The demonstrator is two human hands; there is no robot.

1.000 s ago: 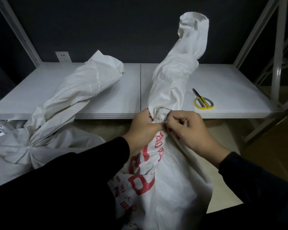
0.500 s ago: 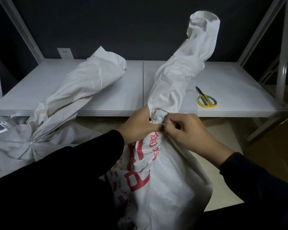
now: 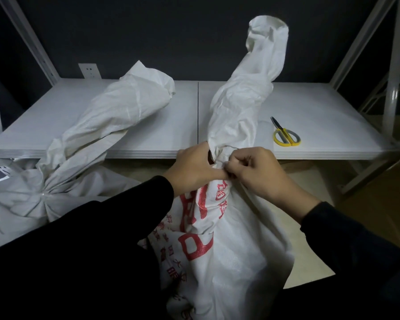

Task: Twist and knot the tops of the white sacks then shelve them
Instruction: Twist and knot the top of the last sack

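Note:
A white sack with red print stands in front of me, its long twisted top rising above the white shelf. My left hand grips the sack's gathered neck from the left. My right hand pinches a thin tie at the same neck from the right. A second white sack lies at the left, its neck bound and its top resting on the shelf.
Yellow-handled scissors lie on the shelf to the right of the twisted top. White metal uprights frame the shelf on the right and left. A wall socket sits at the back left.
My hands have stayed at the sack's neck, the right one working the tie a little. The sack's tall top leans slightly more to the right.

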